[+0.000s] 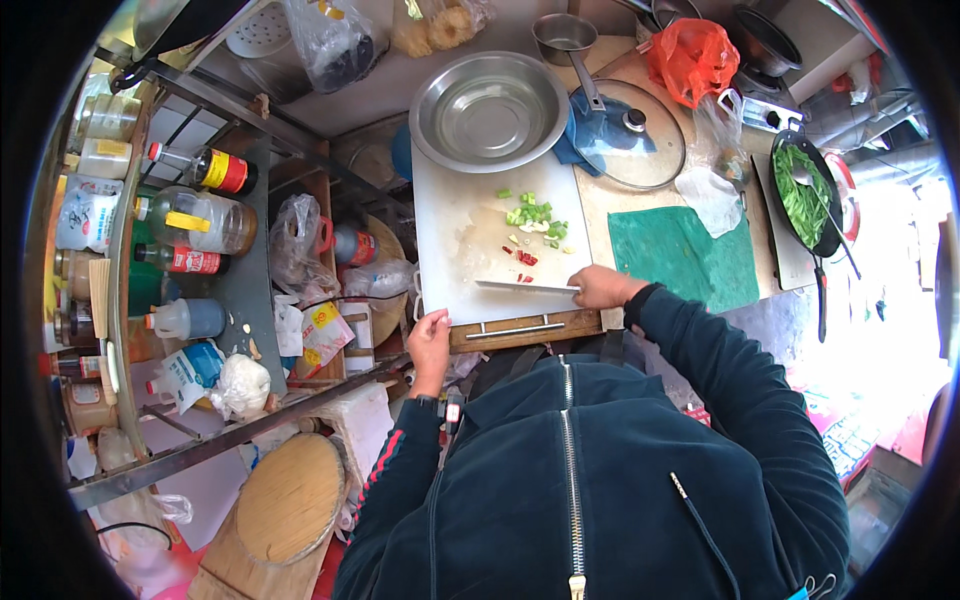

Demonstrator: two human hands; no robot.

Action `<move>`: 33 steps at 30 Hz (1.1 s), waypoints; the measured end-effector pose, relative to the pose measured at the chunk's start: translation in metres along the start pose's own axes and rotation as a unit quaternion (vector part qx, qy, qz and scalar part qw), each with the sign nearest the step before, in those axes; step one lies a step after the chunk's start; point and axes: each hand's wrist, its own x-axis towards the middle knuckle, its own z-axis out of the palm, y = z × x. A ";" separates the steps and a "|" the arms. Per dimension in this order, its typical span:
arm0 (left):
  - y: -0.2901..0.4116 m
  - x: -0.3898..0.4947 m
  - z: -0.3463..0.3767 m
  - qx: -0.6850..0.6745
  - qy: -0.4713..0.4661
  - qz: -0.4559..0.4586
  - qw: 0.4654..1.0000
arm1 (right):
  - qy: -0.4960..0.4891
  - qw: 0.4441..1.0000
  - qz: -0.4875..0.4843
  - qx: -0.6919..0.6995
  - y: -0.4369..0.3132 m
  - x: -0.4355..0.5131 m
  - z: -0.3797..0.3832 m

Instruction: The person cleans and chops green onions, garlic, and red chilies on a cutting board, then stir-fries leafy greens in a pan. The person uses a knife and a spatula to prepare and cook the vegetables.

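Note:
My right hand (602, 286) grips a kitchen knife by its handle. The knife's blade (525, 286) points left, low over the front of a white cutting board (457, 217). Just beyond the blade lie pieces of chopped red chilli (526, 258). Farther up the board are chopped green onion (529, 211) and pale slices (534, 226) that look like garlic. My left hand (430, 346) is by the board's front left corner, its fingers loosely curled; whether anything small is between them cannot be made out.
A steel basin (491, 112) rests on the board's far end. Right of it are a glass lid (630, 154), a green cloth (679, 259) and a frying pan (806, 196) with leafy greens and a spoon. On the left, a metal shelf rack (251, 300) holds bottles (199, 217) and bags.

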 end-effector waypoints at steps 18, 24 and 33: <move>0.046 -0.015 0.005 -0.052 -0.130 -0.007 0.990 | 0.196 0.978 -0.015 -0.066 0.023 -0.056 -0.013; 0.089 -0.004 0.041 -0.009 -0.249 0.054 0.967 | 0.238 0.962 0.027 -0.129 0.058 -0.086 0.012; 0.147 -0.041 0.117 0.010 -0.360 0.102 0.927 | 0.331 0.939 0.023 0.090 0.009 -0.126 0.027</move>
